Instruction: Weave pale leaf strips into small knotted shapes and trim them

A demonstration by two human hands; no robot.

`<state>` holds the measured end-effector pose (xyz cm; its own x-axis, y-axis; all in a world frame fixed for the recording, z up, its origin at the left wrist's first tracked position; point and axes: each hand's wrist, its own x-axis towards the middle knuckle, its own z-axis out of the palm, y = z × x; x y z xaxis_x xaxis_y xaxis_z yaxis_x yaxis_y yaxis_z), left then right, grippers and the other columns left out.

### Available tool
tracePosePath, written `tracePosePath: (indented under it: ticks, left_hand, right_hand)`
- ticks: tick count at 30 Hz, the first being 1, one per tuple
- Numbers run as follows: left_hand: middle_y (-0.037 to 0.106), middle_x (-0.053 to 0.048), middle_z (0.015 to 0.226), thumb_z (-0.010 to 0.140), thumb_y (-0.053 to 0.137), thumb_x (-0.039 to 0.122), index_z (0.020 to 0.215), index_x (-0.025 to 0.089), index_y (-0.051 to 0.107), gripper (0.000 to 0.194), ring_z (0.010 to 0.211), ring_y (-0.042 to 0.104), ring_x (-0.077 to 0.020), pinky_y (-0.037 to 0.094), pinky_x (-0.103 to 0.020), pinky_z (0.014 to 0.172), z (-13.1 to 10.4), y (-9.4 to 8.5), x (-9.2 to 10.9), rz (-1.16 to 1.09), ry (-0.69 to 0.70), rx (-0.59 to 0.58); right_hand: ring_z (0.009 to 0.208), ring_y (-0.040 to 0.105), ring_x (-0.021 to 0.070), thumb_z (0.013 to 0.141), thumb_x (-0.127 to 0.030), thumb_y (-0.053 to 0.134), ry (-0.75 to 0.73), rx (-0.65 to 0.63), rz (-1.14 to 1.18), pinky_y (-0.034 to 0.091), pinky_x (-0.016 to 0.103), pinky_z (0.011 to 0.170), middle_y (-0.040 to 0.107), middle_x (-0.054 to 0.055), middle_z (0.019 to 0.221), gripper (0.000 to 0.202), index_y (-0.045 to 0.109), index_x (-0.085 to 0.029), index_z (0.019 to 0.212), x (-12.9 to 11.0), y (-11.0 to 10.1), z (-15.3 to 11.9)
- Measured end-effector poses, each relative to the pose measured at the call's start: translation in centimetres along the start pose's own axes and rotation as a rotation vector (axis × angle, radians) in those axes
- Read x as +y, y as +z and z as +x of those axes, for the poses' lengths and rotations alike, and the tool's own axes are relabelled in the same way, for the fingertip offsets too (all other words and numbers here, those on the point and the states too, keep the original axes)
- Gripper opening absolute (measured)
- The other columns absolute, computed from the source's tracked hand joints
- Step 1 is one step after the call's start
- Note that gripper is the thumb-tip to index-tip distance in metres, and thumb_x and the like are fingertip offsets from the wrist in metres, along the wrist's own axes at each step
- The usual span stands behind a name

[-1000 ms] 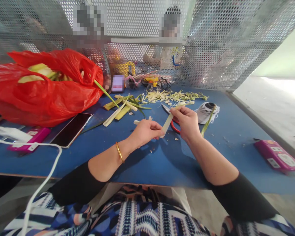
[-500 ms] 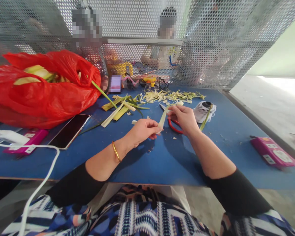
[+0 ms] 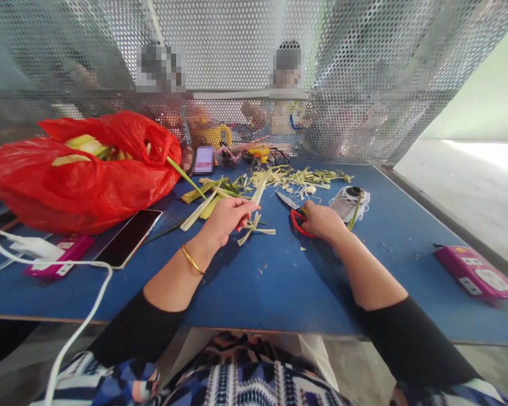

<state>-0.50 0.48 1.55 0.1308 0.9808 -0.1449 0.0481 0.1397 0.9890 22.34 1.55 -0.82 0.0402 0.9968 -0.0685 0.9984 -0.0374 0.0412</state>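
My left hand (image 3: 231,217) pinches a pale leaf strip (image 3: 260,189) that points up and away from the fingertips. Just below it, a small crossed piece of pale strips (image 3: 254,226) lies on the blue table. My right hand (image 3: 320,220) is closed around the handles of the scissors (image 3: 297,217), which have red grips; the blades lie apart and point to the upper left. Beyond the hands is a heap of pale green cuttings (image 3: 309,177). Longer leaf strips (image 3: 198,214) lie to the left, partly behind my left hand.
A red plastic bag (image 3: 80,197) with leaves fills the back left. Near it lie a phone (image 3: 129,238) and a magenta box (image 3: 61,262) with a white cable. A white thread spool (image 3: 349,204) stands right; another magenta box (image 3: 478,273) is far right. A perforated screen (image 3: 237,51) stands behind.
My right hand has let go of the strip and moved down onto the scissors. My left hand has moved left and slightly up with the strip. The view has tilted a little.
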Motion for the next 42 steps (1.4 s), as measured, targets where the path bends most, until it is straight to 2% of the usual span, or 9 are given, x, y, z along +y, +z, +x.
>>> tracePosePath:
  ticks: [3,5,8,12,16,20,29,39,42]
  left_hand:
    - [0.048,0.005,0.051,0.080,0.065,0.020,0.071,0.014,0.073,0.014,0.040,0.037,-0.0039,0.024,-0.021,0.039,0.5,-0.5,0.1,-0.003,0.017,-0.002]
    - [0.047,0.005,0.050,0.079,0.065,0.019,0.071,0.013,0.073,0.013,0.040,0.037,-0.0038,0.023,-0.021,0.039,0.9,-0.9,0.2,-0.006,0.019,0.009]
    - [0.046,0.005,0.050,0.079,0.064,0.018,0.070,0.013,0.072,0.013,0.039,0.037,-0.0036,0.022,-0.020,0.038,1.4,-1.6,0.4,-0.013,0.019,0.031]
    - [0.046,0.005,0.051,0.080,0.065,0.018,0.068,0.012,0.071,0.015,0.039,0.037,-0.0030,0.021,-0.019,0.038,1.8,-2.4,0.6,-0.043,0.005,0.028]
    - [0.045,0.005,0.051,0.080,0.065,0.016,0.066,0.012,0.070,0.015,0.038,0.035,-0.0022,0.022,-0.018,0.038,1.8,-2.7,0.7,-0.060,-0.023,0.033]
    - [0.045,0.005,0.051,0.082,0.063,0.015,0.070,0.011,0.071,0.015,0.039,0.035,-0.0022,0.022,-0.018,0.039,2.0,-2.6,0.5,-0.034,-0.029,0.008]
    - [0.043,0.006,0.048,0.079,0.066,0.020,0.069,0.011,0.072,0.014,0.039,0.033,-0.0030,0.021,-0.019,0.040,2.3,-2.5,-0.4,0.055,-0.041,-0.120]
    - [0.044,0.006,0.048,0.082,0.061,0.016,0.070,0.011,0.072,0.017,0.038,0.033,-0.0032,0.020,-0.019,0.040,2.4,-2.3,-0.5,0.075,-0.049,-0.088]
    - [0.045,0.005,0.048,0.082,0.062,0.016,0.070,0.012,0.072,0.016,0.039,0.034,-0.0033,0.020,-0.019,0.040,2.3,-2.2,-0.4,0.066,-0.048,-0.080]
  right_hand:
    - [0.091,0.070,0.0299,0.076,-0.018,0.061,-0.006,0.127,0.282,0.048,0.033,0.069,0.075,0.015,0.098,0.046,0.064,-0.015,0.122,0.5,0.4,0.5]
    - [0.073,0.067,0.0224,0.073,-0.017,0.063,-0.015,0.162,0.587,0.046,0.029,0.062,0.073,0.005,0.080,0.048,0.066,-0.018,0.121,0.7,0.4,0.7]
    - [0.049,0.052,0.0114,0.068,-0.023,0.072,-0.023,0.055,1.070,0.040,0.024,0.049,0.059,-0.006,0.057,0.046,0.068,-0.018,0.113,0.7,0.0,0.6]
    - [0.051,0.053,0.0092,0.059,-0.033,0.084,-0.080,-0.152,1.351,0.043,0.022,0.050,0.059,-0.007,0.058,0.046,0.066,-0.019,0.099,0.4,-0.8,-0.2]
    - [0.058,0.055,0.0093,0.055,-0.041,0.087,-0.161,-0.267,1.387,0.045,0.021,0.052,0.059,-0.005,0.066,0.048,0.062,-0.020,0.091,0.4,-1.4,-0.8]
    - [0.059,0.053,0.0093,0.060,-0.056,0.081,-0.275,-0.304,1.391,0.038,0.021,0.046,0.060,-0.002,0.072,0.051,0.062,-0.019,0.090,0.5,-1.6,-1.1]
    - [0.046,0.045,0.0056,0.057,-0.052,0.084,-0.245,-0.243,1.388,0.033,0.020,0.042,0.057,-0.005,0.061,0.049,0.065,-0.017,0.086,0.1,-1.2,-0.7]
    - [0.041,0.039,0.0060,0.048,-0.054,0.087,-0.153,-0.144,1.304,0.027,0.022,0.041,0.051,-0.009,0.048,0.055,0.067,-0.017,0.083,-0.2,-1.1,-0.4]
    - [0.042,0.041,0.0085,0.054,-0.058,0.082,-0.141,-0.069,1.164,0.028,0.024,0.044,0.051,-0.008,0.047,0.053,0.068,-0.017,0.086,0.0,-0.9,0.0]
